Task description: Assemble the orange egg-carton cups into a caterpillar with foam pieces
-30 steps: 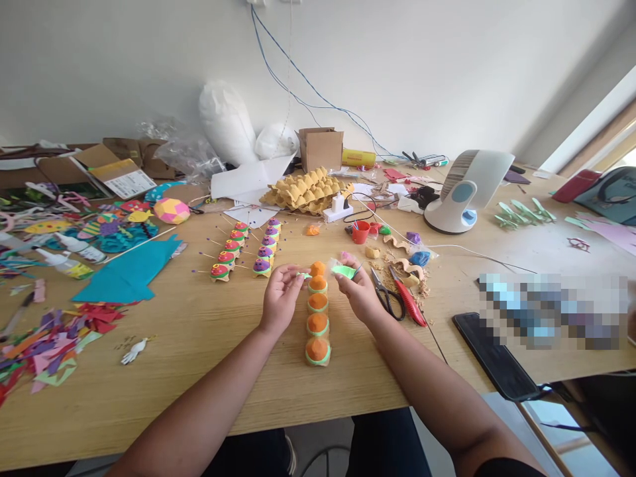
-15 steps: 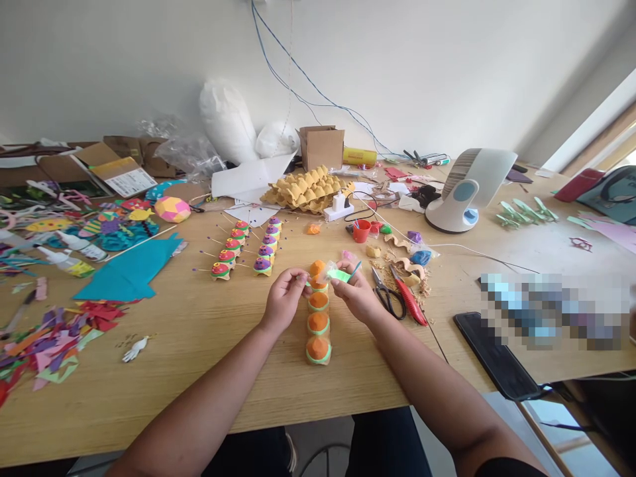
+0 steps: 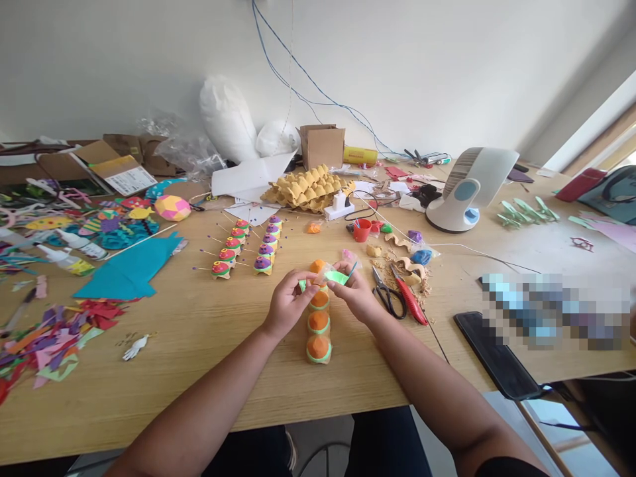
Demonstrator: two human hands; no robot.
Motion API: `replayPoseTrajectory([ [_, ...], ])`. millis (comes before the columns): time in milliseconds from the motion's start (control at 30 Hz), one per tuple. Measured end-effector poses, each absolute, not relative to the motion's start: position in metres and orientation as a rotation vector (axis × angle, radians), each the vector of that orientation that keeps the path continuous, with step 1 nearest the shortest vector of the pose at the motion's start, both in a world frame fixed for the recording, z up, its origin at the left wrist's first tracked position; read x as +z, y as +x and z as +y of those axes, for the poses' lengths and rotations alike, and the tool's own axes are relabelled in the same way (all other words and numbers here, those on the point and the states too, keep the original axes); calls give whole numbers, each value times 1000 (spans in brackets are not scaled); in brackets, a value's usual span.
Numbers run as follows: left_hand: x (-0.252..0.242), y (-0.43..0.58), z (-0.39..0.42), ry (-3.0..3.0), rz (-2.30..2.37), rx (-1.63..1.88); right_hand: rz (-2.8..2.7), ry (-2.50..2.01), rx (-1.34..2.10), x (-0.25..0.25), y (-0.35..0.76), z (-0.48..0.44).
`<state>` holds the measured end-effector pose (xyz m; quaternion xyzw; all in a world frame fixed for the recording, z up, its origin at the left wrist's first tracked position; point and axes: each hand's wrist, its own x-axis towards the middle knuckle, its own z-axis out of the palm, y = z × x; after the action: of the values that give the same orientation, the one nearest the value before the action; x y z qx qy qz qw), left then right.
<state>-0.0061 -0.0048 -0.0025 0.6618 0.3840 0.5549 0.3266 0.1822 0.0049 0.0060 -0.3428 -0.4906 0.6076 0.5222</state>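
Note:
My right hand [image 3: 354,291] is closed around a small clear bag of light green clay [image 3: 338,277], with a thin blue stick [image 3: 353,267] poking up beside it. My left hand [image 3: 293,301] is closed too, a bit of green clay [image 3: 302,285] showing at its fingers, and its fingertips reach the bag's edge. Under both hands stands an egg-carton strip [image 3: 318,336] with orange clay domes and green bands round their bases. The hands partly cover its far end.
Two finished-looking carton strips, one red [image 3: 229,254] and one purple [image 3: 267,252], carry pins at left. Black scissors [image 3: 389,295] and a red-handled cutter [image 3: 410,298] lie right. Behind are a red cup [image 3: 362,230], egg trays [image 3: 308,187] and a fan [image 3: 467,192].
My left hand has moved slightly right, its fingertips now meeting the clear bag. The green bit shows more at its left side. My right hand has barely shifted.

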Motion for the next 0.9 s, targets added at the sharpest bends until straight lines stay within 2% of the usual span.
replayPoseTrajectory([
  [433, -7, -6, -1, 1921, 1055, 1496, -1368, -745, 1459, 6, 181, 2],
  [700, -9, -5, -1, 1811, 1051, 1373, -1407, -833, 1374, 5, 183, 2],
  [900, -6, -4, -4, 1799, 1078, 1471, -1392, -828, 1362, 3, 180, 2],
])
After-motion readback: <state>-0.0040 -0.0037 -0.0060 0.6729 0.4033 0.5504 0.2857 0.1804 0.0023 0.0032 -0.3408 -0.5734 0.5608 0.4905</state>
